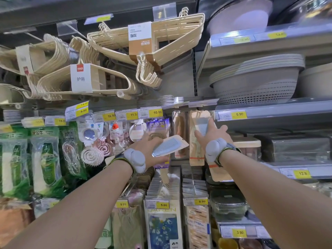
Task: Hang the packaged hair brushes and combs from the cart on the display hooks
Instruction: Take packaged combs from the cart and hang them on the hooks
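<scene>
- A packaged blue comb (169, 147) lies tilted in the left hand (152, 151), its narrow end pointing up to the right, in front of the hanging goods at mid-height of the display.
- The left hand's fingers are closed around the lower end of that package, thumb side up.
- A second packaged blue comb (202, 127) stands nearly upright in the right hand (213, 136), just right of the first and raised toward the top of a hanging row.
- The right hand's fingers are wrapped on the package's lower part; its upper card reaches the row of price tags (155, 112).
- Behind it hang tan wooden-comb packages (196, 153), touching or just beside the held one; I cannot tell which.
- Each wrist carries a grey wrist device (134, 159).
- Left of the hands hang pink spiral brushes (93, 155) and green cable packs (45, 159).
- Far above, beige clothes hangers (158, 38); to the right, a stack of grey colander basins (255, 81).
</scene>
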{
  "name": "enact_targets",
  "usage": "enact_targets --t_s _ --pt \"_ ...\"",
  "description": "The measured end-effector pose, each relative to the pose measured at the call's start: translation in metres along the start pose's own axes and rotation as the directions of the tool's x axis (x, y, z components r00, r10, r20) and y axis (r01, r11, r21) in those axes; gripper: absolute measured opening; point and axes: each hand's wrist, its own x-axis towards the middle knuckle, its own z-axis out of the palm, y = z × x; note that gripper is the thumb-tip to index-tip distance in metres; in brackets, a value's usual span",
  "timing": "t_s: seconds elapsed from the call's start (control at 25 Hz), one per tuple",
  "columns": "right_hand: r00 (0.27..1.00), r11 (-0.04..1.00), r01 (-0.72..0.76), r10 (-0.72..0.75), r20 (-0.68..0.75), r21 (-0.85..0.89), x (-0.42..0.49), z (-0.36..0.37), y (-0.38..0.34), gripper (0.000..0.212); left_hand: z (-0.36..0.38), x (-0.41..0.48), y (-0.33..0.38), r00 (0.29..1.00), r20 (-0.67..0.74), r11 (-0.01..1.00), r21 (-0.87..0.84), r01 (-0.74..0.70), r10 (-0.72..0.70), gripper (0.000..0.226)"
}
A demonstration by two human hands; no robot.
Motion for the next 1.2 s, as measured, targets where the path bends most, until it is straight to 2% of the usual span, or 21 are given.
enact_targets --t_s 0.28,0.44,0.52,0.64,0.72,0.84,1.0,1.08,1.12,1.2 --pt "0.977 0.995 -0.091 0.080 0.197 0.047 0.041 0.022 -0.009 0.071 0.004 0.002 0.008 0.969 -0.214 0.992 -0.025 0.123 -0.126 0.067" --pt "0.956 0.986 0.068 -0.020 0.293 -0.154 0.055 0.020 -0.015 0.070 0.010 0.015 0.014 0.955 -0.262 0.990 -0.044 0.136 -0.143 0.066" --pt "0.954 0.976 0.103 -0.043 0.297 -0.190 0.054 0.021 -0.013 0.064 0.012 0.021 0.020 0.947 -0.283 0.988 -0.057 0.143 -0.153 0.064" --pt "0.983 0.996 0.060 -0.048 0.179 -0.061 0.057 0.016 -0.004 0.034 0.015 0.029 0.037 0.938 -0.318 0.990 -0.041 0.134 -0.140 0.067" --pt "0.994 0.995 0.099 -0.098 0.048 -0.020 0.052 0.000 0.002 0.024 0.015 0.033 0.051 0.932 -0.336 0.990 -0.010 0.140 -0.135 0.069" --pt "0.962 0.973 0.216 -0.227 -0.151 -0.081 0.040 -0.029 0.012 0.023 0.013 0.038 0.071 0.927 -0.364 0.993 0.047 0.110 -0.086 0.070" --pt "0.918 0.959 0.278 -0.279 -0.283 -0.044 0.038 -0.046 0.022 0.023 0.011 0.049 0.088 0.928 -0.365 0.997 -0.002 0.083 -0.078 0.069" --pt "0.871 0.946 0.312 -0.320 -0.373 -0.084 0.042 -0.049 0.026 0.020 0.013 0.054 0.093 0.931 -0.356 0.997 -0.012 0.082 -0.081 0.070" --pt "0.848 0.937 0.332 -0.349 -0.398 -0.114 0.045 -0.050 0.031 0.019 0.013 0.055 0.097 0.933 -0.350 0.996 -0.017 0.087 -0.087 0.070" --pt "0.849 0.922 0.344 -0.387 -0.361 -0.179 0.055 -0.050 0.038 0.023 0.015 0.059 0.103 0.939 -0.327 0.994 -0.019 0.108 -0.109 0.070"
